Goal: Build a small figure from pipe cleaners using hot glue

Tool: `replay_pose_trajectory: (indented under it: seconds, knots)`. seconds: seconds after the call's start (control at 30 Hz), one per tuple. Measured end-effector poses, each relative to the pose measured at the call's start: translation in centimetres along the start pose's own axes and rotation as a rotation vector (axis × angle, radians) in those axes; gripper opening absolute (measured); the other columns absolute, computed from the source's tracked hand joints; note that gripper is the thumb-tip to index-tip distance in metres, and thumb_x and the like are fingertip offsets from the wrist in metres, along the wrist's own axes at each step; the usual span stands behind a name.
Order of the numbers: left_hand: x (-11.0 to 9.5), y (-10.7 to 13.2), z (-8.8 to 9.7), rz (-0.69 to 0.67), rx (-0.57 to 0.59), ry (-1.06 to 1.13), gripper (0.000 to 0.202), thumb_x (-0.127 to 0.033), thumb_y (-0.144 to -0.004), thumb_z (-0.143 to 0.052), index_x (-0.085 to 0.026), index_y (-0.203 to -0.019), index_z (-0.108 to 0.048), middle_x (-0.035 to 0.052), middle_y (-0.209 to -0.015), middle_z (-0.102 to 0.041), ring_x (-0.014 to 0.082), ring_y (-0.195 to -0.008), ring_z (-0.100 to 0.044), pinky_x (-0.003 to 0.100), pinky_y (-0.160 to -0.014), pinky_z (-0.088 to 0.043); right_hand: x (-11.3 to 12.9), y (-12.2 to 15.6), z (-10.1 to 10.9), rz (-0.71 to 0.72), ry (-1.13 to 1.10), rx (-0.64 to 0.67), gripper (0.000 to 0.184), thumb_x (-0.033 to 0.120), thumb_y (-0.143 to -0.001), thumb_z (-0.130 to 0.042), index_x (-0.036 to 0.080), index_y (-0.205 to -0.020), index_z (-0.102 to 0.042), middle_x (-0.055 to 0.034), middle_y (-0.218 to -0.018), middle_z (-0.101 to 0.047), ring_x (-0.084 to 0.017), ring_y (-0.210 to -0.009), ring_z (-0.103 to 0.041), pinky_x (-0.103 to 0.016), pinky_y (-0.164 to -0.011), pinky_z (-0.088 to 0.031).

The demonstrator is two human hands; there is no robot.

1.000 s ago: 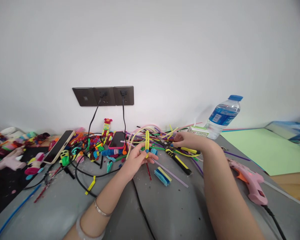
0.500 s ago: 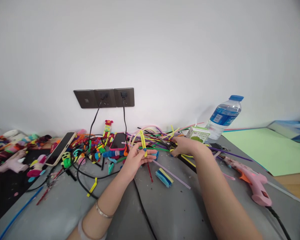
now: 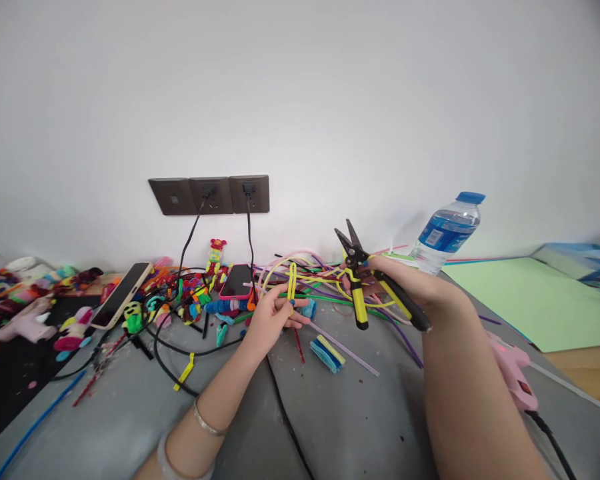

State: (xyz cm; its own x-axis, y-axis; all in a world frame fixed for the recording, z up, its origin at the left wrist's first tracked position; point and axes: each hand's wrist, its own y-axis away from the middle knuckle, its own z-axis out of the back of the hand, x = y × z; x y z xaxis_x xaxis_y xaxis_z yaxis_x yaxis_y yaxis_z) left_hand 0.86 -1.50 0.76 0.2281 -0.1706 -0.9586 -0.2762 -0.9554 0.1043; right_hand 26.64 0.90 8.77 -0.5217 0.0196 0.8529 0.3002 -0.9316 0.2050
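Between the thumb and fingers of my left hand (image 3: 275,319) is a folded yellow pipe cleaner (image 3: 291,283), its loop pointing up. My right hand (image 3: 380,277) grips a pair of pliers-like cutters (image 3: 357,257) with yellow-and-black handles; their dark jaws are spread and point up and to the left. Behind both hands lies a pile of colourful pipe cleaners (image 3: 325,270). Just right of my left fingertips rests a small bundle of blue and yellow pipe cleaner pieces (image 3: 327,353). A pale purple pipe cleaner (image 3: 347,350) lies beside it.
A pink glue gun (image 3: 513,367) is partly hidden by my right forearm. A water bottle (image 3: 445,233) leans at the back right, near green paper (image 3: 520,300). Black cables (image 3: 285,417) cross the grey table. Two phones (image 3: 123,297) and small pipe cleaner figures (image 3: 133,317) fill the left.
My right hand has lifted the cutters out of the pile, and their jaws now point upward. My left hand has barely moved; the yellow loop has turned slightly more upright.
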Motion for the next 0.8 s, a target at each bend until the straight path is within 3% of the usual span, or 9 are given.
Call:
replay_pose_trajectory:
  seconds: [0.2,0.37,0.5,0.67,0.8]
  knots:
    - [0.3,0.0,0.0,0.032,0.018,-0.014,0.054,-0.025,-0.077,-0.070,-0.015,-0.127,-0.051,0.0118,-0.094,-0.076,0.0184,-0.066,-0.074,0.025,-0.060,-0.056,1.2,0.6,-0.7,-0.059,-0.076,0.368,0.045,0.050,-0.078,-0.063,0.018,-0.111,-0.065,-0.0079,-0.098,-0.072,-0.024,-0.092,-0.067,-0.031,-0.071,-0.053]
    - [0.2,-0.1,-0.1,0.030,0.000,-0.043,0.053,-0.025,-0.076,-0.069,-0.013,-0.125,-0.052,0.0133,-0.093,-0.076,0.0212,-0.067,-0.074,0.027,-0.059,-0.056,2.1,0.4,-1.3,-0.110,-0.113,0.531,0.042,0.056,-0.081,-0.057,0.018,-0.095,-0.068,-0.0064,-0.080,-0.072,-0.022,-0.080,-0.069,-0.030,-0.067,-0.052]
    - [0.4,0.0,-0.1,0.005,0.019,-0.087,0.048,-0.026,-0.078,-0.067,-0.014,-0.122,-0.053,0.0136,-0.094,-0.076,0.0215,-0.069,-0.075,0.027,-0.061,-0.056,1.8,-0.1,-1.7,-0.115,-0.185,0.578,0.043,0.059,-0.079,-0.057,0.017,-0.082,-0.068,-0.0067,-0.078,-0.073,-0.022,-0.077,-0.069,-0.031,-0.067,-0.053]
    - [0.7,0.1,-0.2,-0.052,0.036,-0.218,0.037,-0.023,-0.081,-0.061,-0.016,-0.117,-0.057,0.0131,-0.100,-0.076,0.0208,-0.069,-0.075,0.026,-0.060,-0.056,0.8,-0.9,-1.8,-0.116,-0.218,0.605,0.048,0.061,-0.083,-0.054,0.016,-0.095,-0.067,-0.0069,-0.082,-0.074,-0.019,-0.072,-0.069,-0.027,-0.062,-0.051]
    - [0.7,0.1,-0.1,-0.087,0.038,-0.275,0.036,-0.021,-0.083,-0.057,-0.016,-0.118,-0.059,0.0134,-0.101,-0.076,0.0218,-0.071,-0.075,0.026,-0.059,-0.056,0.4,-1.2,-2.0,-0.098,-0.222,0.580,0.045,0.058,-0.085,-0.054,0.016,-0.096,-0.065,-0.0069,-0.081,-0.073,-0.020,-0.077,-0.070,-0.028,-0.066,-0.052]
